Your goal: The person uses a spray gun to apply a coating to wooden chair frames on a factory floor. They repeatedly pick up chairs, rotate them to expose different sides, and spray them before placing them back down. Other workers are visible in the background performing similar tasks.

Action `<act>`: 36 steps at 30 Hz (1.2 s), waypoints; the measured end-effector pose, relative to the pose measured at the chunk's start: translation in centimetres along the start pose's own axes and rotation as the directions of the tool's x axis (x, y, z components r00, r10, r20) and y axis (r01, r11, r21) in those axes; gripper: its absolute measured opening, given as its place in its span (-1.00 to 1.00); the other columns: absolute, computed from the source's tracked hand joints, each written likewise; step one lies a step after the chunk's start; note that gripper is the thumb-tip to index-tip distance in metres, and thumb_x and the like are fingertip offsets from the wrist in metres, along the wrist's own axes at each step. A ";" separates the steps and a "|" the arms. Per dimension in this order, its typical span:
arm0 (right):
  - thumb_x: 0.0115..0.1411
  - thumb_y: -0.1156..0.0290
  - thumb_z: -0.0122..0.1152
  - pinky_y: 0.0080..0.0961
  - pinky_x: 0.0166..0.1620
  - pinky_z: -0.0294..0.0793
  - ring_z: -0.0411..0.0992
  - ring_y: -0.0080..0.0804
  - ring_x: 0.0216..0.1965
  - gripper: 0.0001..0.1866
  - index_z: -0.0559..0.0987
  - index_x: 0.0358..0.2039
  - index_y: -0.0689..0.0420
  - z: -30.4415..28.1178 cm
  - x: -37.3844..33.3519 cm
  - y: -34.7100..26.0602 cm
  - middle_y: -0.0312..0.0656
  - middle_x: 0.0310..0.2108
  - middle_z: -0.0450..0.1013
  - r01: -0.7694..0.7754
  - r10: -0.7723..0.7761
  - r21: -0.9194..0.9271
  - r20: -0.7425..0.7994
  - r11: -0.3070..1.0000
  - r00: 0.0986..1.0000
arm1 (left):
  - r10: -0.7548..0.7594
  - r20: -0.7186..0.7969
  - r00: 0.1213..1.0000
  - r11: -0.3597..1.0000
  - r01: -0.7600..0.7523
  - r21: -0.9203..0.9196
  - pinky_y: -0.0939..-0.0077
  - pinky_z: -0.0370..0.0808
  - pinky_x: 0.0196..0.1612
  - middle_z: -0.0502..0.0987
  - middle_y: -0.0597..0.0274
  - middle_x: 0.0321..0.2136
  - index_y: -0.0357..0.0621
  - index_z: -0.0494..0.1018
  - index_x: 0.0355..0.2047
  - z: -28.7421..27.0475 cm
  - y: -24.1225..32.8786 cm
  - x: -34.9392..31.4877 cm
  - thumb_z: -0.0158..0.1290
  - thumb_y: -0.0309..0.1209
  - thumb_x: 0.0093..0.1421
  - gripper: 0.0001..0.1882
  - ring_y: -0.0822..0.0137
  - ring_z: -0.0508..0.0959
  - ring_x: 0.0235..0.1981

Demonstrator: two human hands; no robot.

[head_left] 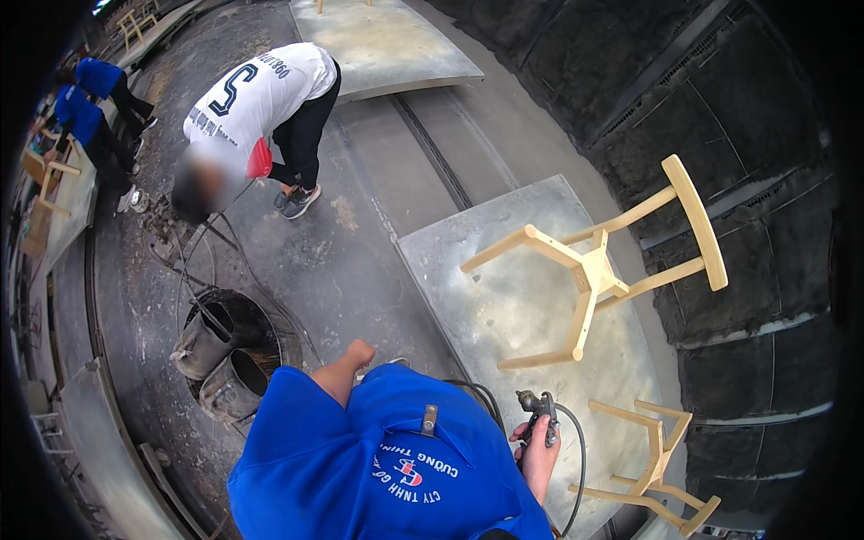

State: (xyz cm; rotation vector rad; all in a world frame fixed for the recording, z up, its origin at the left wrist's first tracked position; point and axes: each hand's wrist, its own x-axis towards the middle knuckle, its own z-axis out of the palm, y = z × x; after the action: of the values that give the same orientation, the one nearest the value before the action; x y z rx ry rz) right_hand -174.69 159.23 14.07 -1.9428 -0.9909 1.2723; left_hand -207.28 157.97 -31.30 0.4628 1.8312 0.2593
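Head cam: spray gun (538, 405) is clamped in right grip (540, 448); probably stiff, hefty, best held by handle (524, 448); left grip (362, 352) can't be told

The right hand (540, 452) holds a spray gun (538, 409) near wooden chair frames (592, 270).

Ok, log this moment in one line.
Right grip: on spray gun | left grip: away from gun | two wooden chair frames: on grey panel | white-shirted co-worker: bent over
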 end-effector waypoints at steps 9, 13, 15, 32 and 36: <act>0.45 0.00 -0.02 -0.68 -0.58 0.22 0.46 -0.55 -0.47 -0.58 0.45 -0.12 0.15 0.8 0.5 -0.7 -0.26 -0.47 0.48 0.011 -0.011 -0.007 0.010 1.000 1.000 | -0.009 0.005 1.000 1.000 0.009 -0.020 0.29 0.64 -0.45 0.66 -0.04 -0.52 -0.33 0.62 -0.53 -0.4 0.3 1.1 -0.01 -0.37 0.09 -0.71 0.11 0.67 -0.55; 0.45 -0.01 -0.03 -0.67 -0.58 0.22 0.46 -0.54 -0.48 -0.57 0.45 -0.12 0.16 1.1 0.8 -0.8 -0.26 -0.47 0.48 0.022 -0.022 -0.021 0.017 1.000 1.000 | -0.011 0.007 1.000 1.000 0.011 -0.026 0.27 0.64 -0.44 0.66 -0.03 -0.52 -0.34 0.61 -0.53 -0.7 0.3 1.4 0.00 -0.31 0.13 -0.68 0.11 0.67 -0.55; 0.45 0.00 -0.03 -0.67 -0.58 0.22 0.46 -0.55 -0.48 -0.58 0.45 -0.12 0.16 1.1 0.9 -0.9 -0.26 -0.47 0.48 0.022 -0.021 -0.028 0.016 0.999 1.000 | -0.009 0.005 1.000 1.000 0.009 -0.027 0.27 0.64 -0.43 0.66 -0.04 -0.53 -0.34 0.61 -0.53 -0.8 0.3 1.5 0.00 -0.33 0.11 -0.69 0.10 0.68 -0.54; 0.45 -0.01 -0.01 -0.66 -0.57 0.22 0.46 -0.54 -0.48 -0.58 0.45 -0.15 0.14 2.5 1.0 -1.4 -0.27 -0.48 0.49 -0.007 0.007 -0.009 0.003 1.000 1.000 | -0.004 0.070 0.998 1.000 0.004 0.004 0.19 0.62 -0.47 0.64 -0.07 -0.47 -0.41 0.59 -0.42 -2.0 0.4 1.7 -0.06 -0.45 0.14 -0.73 0.11 0.68 -0.49; 0.44 -0.03 0.00 -0.65 -0.58 0.24 0.48 -0.54 -0.47 -0.57 0.46 -0.16 0.14 2.7 1.1 -1.2 -0.26 -0.48 0.49 -0.006 0.005 -0.009 -0.005 1.000 1.000 | -0.012 0.050 0.999 1.000 0.013 -0.014 0.19 0.62 -0.47 0.64 -0.06 -0.48 -0.39 0.59 -0.42 -1.9 0.2 2.0 -0.07 -0.45 0.14 -0.72 0.11 0.67 -0.51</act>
State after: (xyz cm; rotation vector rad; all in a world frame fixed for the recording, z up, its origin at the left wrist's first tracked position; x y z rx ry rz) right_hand -177.18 161.04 13.51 -1.9560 -0.9917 1.2679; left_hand -209.57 159.10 -32.32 0.4443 1.7819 0.2497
